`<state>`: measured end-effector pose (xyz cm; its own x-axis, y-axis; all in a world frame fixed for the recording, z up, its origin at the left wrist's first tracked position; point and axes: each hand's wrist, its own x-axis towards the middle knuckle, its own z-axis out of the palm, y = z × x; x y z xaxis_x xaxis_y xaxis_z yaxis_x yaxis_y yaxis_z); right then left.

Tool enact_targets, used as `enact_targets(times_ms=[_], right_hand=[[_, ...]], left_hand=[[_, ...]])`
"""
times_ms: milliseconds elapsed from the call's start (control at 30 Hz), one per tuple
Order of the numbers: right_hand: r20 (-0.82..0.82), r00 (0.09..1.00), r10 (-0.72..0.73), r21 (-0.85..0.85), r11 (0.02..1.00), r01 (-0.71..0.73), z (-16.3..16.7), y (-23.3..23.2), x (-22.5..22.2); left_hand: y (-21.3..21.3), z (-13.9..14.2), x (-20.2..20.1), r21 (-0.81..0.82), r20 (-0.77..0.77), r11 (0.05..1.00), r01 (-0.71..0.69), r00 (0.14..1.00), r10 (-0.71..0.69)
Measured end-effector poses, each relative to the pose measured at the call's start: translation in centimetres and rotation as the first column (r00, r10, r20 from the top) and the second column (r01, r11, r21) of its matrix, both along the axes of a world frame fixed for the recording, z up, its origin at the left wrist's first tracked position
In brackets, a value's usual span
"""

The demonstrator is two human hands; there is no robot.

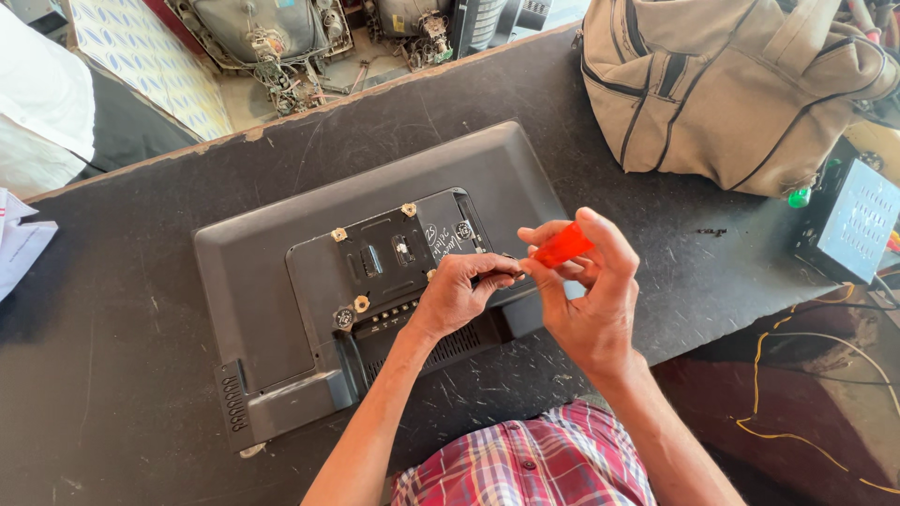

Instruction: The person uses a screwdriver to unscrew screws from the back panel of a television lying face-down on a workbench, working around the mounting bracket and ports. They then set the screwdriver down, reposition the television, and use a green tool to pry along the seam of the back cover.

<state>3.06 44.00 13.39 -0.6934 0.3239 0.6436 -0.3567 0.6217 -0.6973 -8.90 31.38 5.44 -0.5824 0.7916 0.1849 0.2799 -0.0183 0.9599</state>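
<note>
Your right hand (591,300) is closed around the translucent red plastic handle of a screwdriver (562,246), with the thumb and the fingers wrapped over it. Your left hand (459,290) is curled too: its fingertips pinch the thin dark shaft of the same tool, close to the tip, and the heel of the hand rests over the back of the dark grey flat television set (375,272). So both hands hold one tool, and the tip stays just above the right part of the raised rear panel; I cannot tell if it touches a screw, because your fingers hide the spot.

The television lies face down on the black scratched worktable (112,375), in the middle of it. As I judge it, the opening of the back is at an early stage: the rear cover sits whole on the set, and the four brass-coloured mounting points (338,234) around the centre plate are in place. A few small dark bits (712,231) lie on the table to the right; they are too small to say whether they are screws. Behind them stand a beige canvas bag (731,94) and a grey metal box (858,220).
</note>
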Motion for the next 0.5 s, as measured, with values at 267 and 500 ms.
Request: enact_targets(times_ms=[267,500], right_hand=[[-0.011,0.989,-0.150,0.196,0.969,0.149,1.0,0.1,-0.3],[0.153,0.968,0.197,0.091,0.973,-0.212,2.4,1.3,-0.5]], left_hand=[[-0.1,0.9,0.0,-0.094,-0.040,0.995,-0.031,0.999,0.027],[-0.2,1.3,0.3,-0.002,-0.038,0.997,0.076,0.996,-0.076]])
